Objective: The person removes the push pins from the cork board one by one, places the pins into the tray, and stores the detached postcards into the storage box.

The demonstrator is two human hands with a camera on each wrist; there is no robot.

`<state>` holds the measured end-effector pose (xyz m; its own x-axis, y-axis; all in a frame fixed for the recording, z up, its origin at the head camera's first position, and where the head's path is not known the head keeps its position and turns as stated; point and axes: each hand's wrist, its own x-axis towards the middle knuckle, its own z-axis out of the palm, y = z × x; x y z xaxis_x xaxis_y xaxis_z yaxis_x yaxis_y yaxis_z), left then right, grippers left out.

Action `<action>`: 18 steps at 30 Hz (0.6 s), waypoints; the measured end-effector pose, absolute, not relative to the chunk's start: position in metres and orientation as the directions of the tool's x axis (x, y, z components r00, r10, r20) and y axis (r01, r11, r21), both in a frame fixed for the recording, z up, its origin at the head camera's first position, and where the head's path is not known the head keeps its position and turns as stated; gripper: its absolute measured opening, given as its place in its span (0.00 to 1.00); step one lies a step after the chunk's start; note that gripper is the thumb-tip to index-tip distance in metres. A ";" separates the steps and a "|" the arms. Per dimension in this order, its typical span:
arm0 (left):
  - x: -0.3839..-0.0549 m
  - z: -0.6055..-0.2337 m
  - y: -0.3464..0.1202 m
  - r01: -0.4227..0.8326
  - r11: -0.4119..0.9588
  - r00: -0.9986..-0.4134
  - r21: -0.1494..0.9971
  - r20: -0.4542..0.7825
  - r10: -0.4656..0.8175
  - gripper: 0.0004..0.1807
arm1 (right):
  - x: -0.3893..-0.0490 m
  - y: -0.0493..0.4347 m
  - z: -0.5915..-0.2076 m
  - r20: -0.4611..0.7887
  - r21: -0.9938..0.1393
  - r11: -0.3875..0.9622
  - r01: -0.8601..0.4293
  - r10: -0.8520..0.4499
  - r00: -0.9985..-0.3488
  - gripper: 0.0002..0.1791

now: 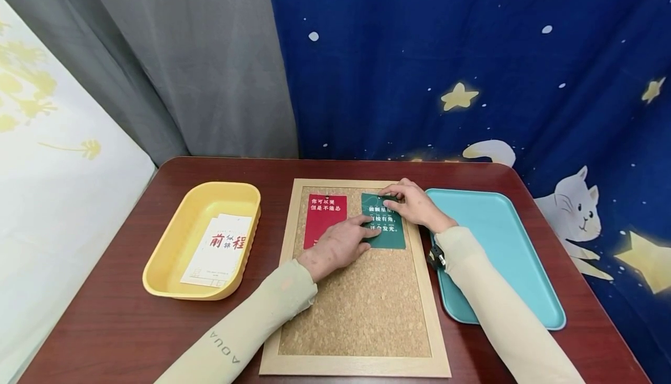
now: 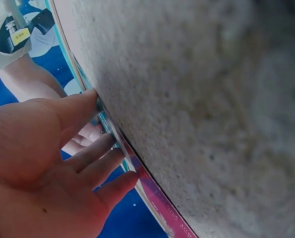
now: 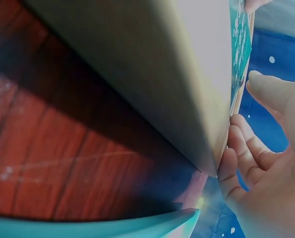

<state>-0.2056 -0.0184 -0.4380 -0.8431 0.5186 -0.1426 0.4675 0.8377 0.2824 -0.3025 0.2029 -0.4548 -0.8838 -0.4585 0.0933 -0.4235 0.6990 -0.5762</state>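
A framed cork board [image 1: 362,308] lies on the table with a red card [image 1: 325,215] and a green card [image 1: 389,238] side by side near its top edge. White characters are printed on both cards. My left hand [image 1: 338,244] reaches across from the lower left, its fingertips touching the green card's left part. Over the upper right corner of that card is my right hand [image 1: 414,203], thumb and index finger spread apart. In the right wrist view the other fingers [image 3: 244,148] meet the board's frame, and the thumb is beside a small dark spot on the card.
On the left stands a yellow basket [image 1: 162,250] holding white cards [image 1: 209,259] with red and dark characters. A turquoise tray [image 1: 503,244] lies to the right, partly under my right forearm. Behind the dark red table [image 1: 115,256] hang grey and blue curtains.
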 end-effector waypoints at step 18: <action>-0.208 -0.439 -0.020 0.467 0.832 -0.840 0.299 -0.143 0.523 0.27 | -0.308 0.202 -0.455 0.057 -0.562 0.715 -0.417 -0.470 -0.881 0.17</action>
